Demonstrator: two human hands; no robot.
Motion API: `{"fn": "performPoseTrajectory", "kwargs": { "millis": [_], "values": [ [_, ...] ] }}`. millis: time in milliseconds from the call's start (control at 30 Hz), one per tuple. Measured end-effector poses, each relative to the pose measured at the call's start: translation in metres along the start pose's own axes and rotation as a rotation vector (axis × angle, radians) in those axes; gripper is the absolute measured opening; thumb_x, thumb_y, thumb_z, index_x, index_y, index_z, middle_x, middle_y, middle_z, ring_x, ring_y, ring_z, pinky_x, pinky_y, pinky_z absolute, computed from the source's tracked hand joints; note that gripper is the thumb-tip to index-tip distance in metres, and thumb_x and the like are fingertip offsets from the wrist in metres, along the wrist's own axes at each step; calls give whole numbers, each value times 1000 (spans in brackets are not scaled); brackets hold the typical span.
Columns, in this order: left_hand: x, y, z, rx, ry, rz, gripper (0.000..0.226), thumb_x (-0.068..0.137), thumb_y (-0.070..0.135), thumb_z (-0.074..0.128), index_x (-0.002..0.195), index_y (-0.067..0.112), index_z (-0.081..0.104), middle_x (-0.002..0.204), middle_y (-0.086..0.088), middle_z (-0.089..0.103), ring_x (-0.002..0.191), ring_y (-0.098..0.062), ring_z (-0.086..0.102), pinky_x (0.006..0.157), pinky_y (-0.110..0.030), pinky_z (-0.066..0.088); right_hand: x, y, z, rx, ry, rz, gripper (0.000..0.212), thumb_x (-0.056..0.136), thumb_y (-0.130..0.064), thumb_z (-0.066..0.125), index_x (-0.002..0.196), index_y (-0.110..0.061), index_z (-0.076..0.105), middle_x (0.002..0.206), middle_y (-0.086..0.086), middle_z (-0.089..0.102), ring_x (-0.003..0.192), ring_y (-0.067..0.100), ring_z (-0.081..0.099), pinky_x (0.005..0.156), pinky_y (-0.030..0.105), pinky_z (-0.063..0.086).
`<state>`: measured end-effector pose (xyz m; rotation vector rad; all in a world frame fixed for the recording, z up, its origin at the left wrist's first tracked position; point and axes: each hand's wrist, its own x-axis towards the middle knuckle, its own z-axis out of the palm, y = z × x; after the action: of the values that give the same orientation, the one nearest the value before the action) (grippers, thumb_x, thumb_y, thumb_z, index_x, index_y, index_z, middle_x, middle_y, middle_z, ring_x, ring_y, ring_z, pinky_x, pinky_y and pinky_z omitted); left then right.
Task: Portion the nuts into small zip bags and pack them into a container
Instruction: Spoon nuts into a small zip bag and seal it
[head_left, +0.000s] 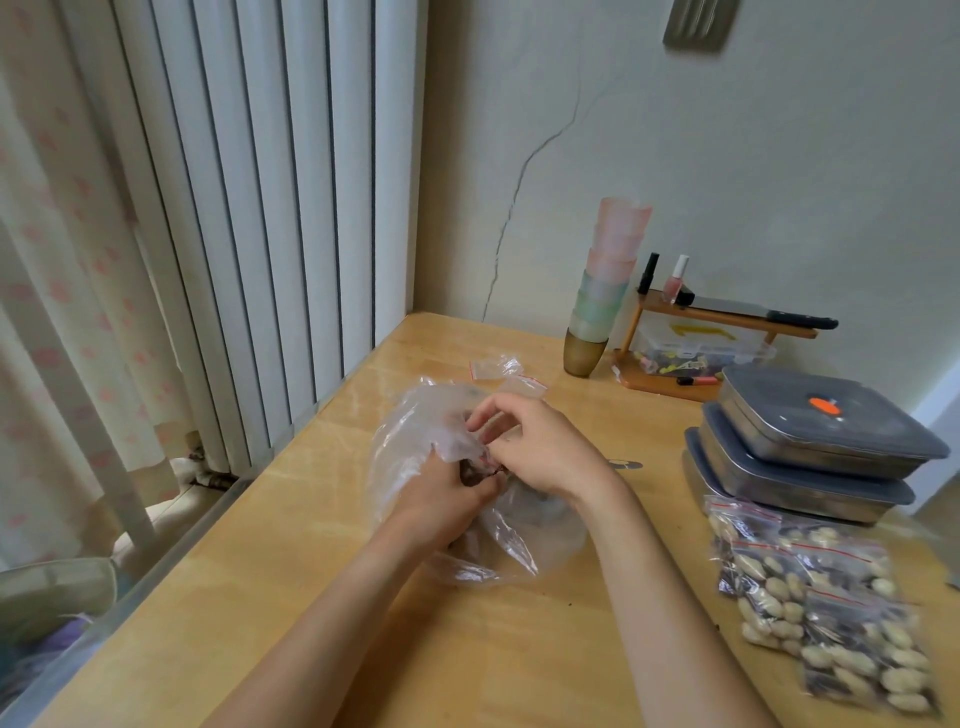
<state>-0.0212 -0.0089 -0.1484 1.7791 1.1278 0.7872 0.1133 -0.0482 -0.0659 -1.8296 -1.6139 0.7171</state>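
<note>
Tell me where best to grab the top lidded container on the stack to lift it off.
Probably by the two long sides of the top container, just under the lid's rim, coming from above and the front. It lies flat on the stack, its lid overhangs the metal walls, and the filled bags in front sit lower, so that approach looks open.

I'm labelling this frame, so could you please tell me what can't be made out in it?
- Head view: what the left hand grips; the big bag and right hand hide it.
- Contents of the stacked containers; lids cover them.
- Bits in the clear box: too small.
- Wall fixture: cut by the top edge.
</note>
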Motion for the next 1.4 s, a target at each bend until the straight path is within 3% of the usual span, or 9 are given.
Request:
{"fn": "performPoseTrajectory", "kwargs": {
  "millis": [200,300,600,700,800,867,1100,1300,1400],
  "values": [
    [-3,3,-3,-45,16,-52,8,82,36,69,84,28,68,67,5,65,63,-12,58,63,-31,45,1,5,-6,-217,-157,-3,3,92,-36,71,92,-34,68,100,-8,73,88,13,64,69,26,47],
    [-4,5,-5,-75,-23,-53,5,79,22,68,75,20,67,53,11,53,56,-10,48,61,-31,40,0,7,-9,-209,-160,-47,15,87,-44,78,94,-32,72,95,-10,73,82,7,62,68,24,47],
    [-6,10,-9,-230,-18,-118,36,61,46,58,85,23,71,78,-8,71,74,-29,66,77,-50,56,5,13,0,-337,-96,-138,15,91,-22,72,104,-25,79,88,-3,70,76,13,58,62,21,40],
    [-9,14,-12,-224,-7,-163,38,85,52,52,84,18,70,81,-13,73,76,-28,66,83,-47,55,6,14,-1,-301,-86,-152,20,94,-20,70,109,-29,80,81,-8,72,71,6,60,58,11,40],
    [-7,12,-14,-218,48,-201,44,82,63,51,111,34,69,125,-4,69,99,-16,66,96,-42,52,6,14,-6,-262,-37,-169,16,95,-17,68,104,-23,81,56,-23,60,57,-6,54,54,6,36],
    [-8,13,-16,-252,67,-204,57,72,67,52,124,47,63,150,7,52,116,-14,61,103,-44,49,6,14,-11,-219,4,-177,8,92,-19,73,95,-20,80,62,-22,65,59,-8,56,57,7,37],
    [-10,14,-13,-431,129,-273,104,44,94,69,130,35,62,122,7,70,118,-17,62,106,-44,48,5,20,-22,-79,28,-152,6,85,-27,83,82,-23,80,78,-7,76,75,4,67,77,29,55],
    [-17,29,-13,-535,147,-237,52,73,64,73,114,34,64,108,3,74,97,-14,66,84,-32,50,4,20,-20,60,38,-169,18,86,-35,83,81,-19,76,83,2,77,77,13,68,81,40,57],
    [-25,36,-13,-440,125,-196,31,93,59,58,117,40,56,114,15,65,110,-10,58,95,-32,44,0,15,-24,72,101,-202,14,86,-28,84,79,-19,76,78,-3,76,71,6,64,72,32,54]
  ]
}}
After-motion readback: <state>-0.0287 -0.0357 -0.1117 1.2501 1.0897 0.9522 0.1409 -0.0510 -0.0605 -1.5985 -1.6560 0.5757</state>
